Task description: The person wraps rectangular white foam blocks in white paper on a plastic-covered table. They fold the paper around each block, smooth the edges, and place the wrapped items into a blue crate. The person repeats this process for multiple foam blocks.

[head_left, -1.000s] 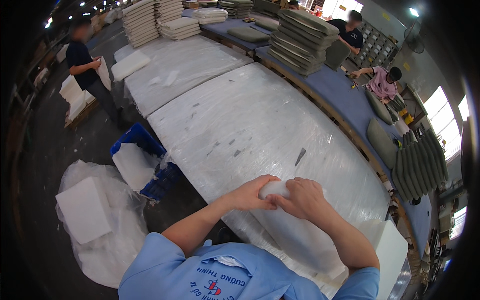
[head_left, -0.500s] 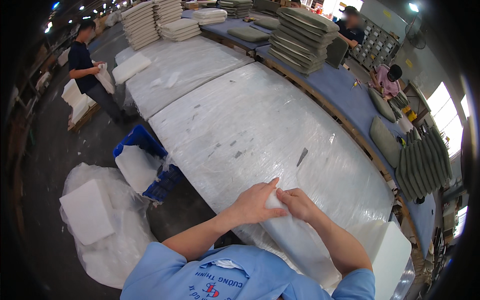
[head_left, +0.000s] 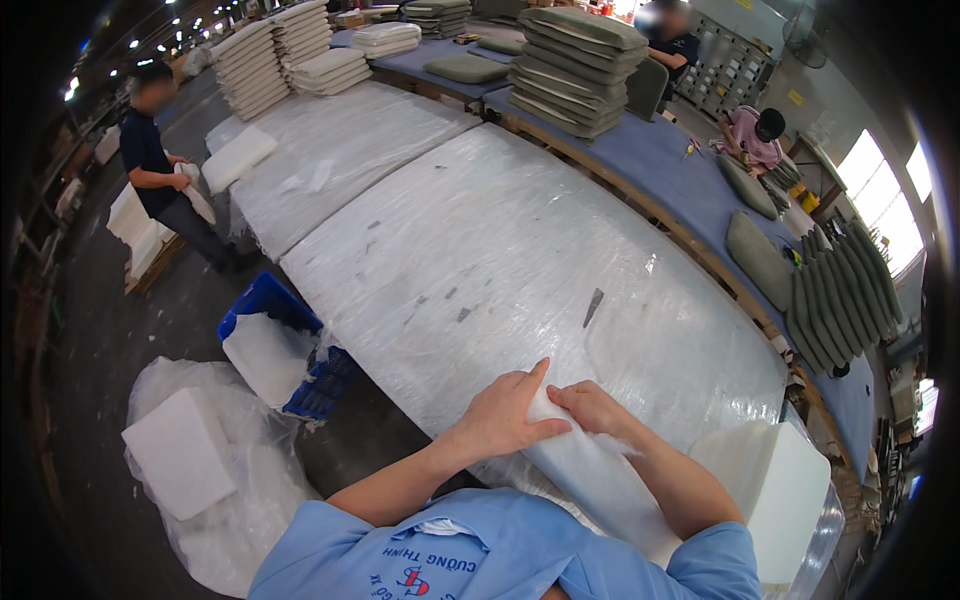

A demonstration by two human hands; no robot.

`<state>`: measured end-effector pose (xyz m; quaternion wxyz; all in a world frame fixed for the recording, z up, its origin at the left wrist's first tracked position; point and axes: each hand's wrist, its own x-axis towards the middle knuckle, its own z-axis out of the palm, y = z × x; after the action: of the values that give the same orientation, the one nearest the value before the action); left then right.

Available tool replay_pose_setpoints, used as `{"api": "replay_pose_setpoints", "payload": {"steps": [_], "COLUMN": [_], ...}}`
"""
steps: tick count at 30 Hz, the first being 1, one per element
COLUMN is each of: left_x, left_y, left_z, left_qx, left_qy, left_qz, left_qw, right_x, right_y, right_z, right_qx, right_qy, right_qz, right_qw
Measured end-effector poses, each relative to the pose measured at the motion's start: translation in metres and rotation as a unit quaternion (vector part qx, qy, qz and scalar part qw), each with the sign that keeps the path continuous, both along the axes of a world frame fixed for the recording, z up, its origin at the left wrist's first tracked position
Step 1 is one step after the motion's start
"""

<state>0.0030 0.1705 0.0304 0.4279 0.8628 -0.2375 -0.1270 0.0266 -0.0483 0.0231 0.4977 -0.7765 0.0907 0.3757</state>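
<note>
Plastic-covered long worktable [head_left: 500, 250] lies ahead. Blue plastic crate [head_left: 285, 350] stands at its left edge, white foam block in clear bag [head_left: 180, 450] left of that. Stacked grey-green cushions [head_left: 575, 55] behind.

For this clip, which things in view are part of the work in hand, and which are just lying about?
In hand:
- left hand and right hand, both pinching the white wadding sheet
- plastic-covered table beneath it

Lying about:
- white foam block at the right
- blue crate
- foam block on the plastic bag
- stacked grey cushions
</note>
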Motion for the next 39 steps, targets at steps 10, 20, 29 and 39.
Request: {"api": "replay_pose_setpoints", "payload": {"steps": [10,20,29,39], "left_x": [-0.01,-0.005,-0.002,0.015], "left_y": [0.007,0.008,0.004,-0.007], "left_z": [0.008,0.009,0.012,0.019], "left_qx": [-0.002,0.0,0.015,-0.003], "left_qy": [0.017,0.056,0.036,-0.189], "left_qz": [-0.047,-0.028,-0.058,-0.181], "left_qw": [0.999,0.998,0.998,0.965], "right_x": [-0.052,-0.003,-0.023,-0.046], "right_y": [-0.075,0.016,-0.051,-0.083], "right_z": [-0.105,0.009,-0.078,0.073], "right_qx": [-0.269,0.039,-0.188,-0.157], "right_qy": [-0.135,-0.156,-0.162,-0.168], "right_qz": [0.072,0.106,0.163,0.115], "right_qw": [0.951,0.981,0.955,0.966]}}
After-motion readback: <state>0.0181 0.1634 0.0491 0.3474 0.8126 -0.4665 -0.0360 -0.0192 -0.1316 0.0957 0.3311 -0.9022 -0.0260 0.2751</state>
